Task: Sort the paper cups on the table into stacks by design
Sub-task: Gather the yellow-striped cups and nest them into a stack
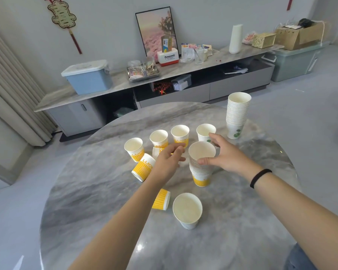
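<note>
Table: round marble-pattern top [242, 221], grey, carrying all the paper cups.
Yellow stack: yellow-striped cup stack [201, 168], upright at the table middle, held by right hand.
Right hand: right hand [222, 154], thumb at the near rim of the top cup, fingers curled round the far side; black band [260, 177] on the wrist.
Left hand: left hand [169, 157], above the loose yellow cups just left of the stack, fingers loosely bent, gripping nothing visible.
Loose yellow cups, upright: three in a row behind the left hand [134, 149], [158, 138], [180, 135].
Loose yellow cups, lying: one on its side left of the left hand [142, 167]; one more near the left forearm [161, 199], partly hidden.
Green-print cups: tall stack [237, 115] at the far right of the table; single upright cup [204, 132] just behind the right hand's fingers.
Near cup: upright white cup [187, 210] with a faint print, design not readable.
Background: long low cabinet [183, 75] by the wall, with blue lidded box [88, 76] and framed picture [156, 30].
</note>
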A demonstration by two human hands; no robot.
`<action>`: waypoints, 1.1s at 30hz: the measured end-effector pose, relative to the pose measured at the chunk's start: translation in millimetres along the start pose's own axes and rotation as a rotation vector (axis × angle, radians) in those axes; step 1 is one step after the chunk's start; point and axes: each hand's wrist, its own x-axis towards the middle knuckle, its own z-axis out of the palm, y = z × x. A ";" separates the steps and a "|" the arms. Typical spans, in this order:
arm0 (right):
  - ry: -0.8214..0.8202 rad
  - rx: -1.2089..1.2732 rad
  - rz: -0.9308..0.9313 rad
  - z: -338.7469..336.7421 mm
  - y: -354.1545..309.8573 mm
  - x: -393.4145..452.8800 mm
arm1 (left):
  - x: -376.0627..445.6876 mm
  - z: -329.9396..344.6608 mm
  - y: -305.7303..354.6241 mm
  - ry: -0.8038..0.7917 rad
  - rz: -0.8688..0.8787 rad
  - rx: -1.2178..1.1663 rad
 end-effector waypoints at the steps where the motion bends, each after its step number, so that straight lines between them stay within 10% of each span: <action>1: 0.018 -0.060 -0.024 1.2 -1.9 -2.4 | -2.2 -1.4 -2.4 0.027 -0.009 0.044; 12: 0.219 -0.450 -0.385 34.3 -20.2 -17.2 | -31.5 -37.1 -63.7 0.117 -0.452 0.919; 26: -0.019 -0.531 -0.580 73.0 -33.4 -19.1 | -17.6 -50.9 -21.2 0.180 -0.121 0.046; 33: -0.091 -0.380 -0.274 92.7 -30.5 -6.7 | 6.8 -63.4 -30.8 0.213 -0.053 -0.007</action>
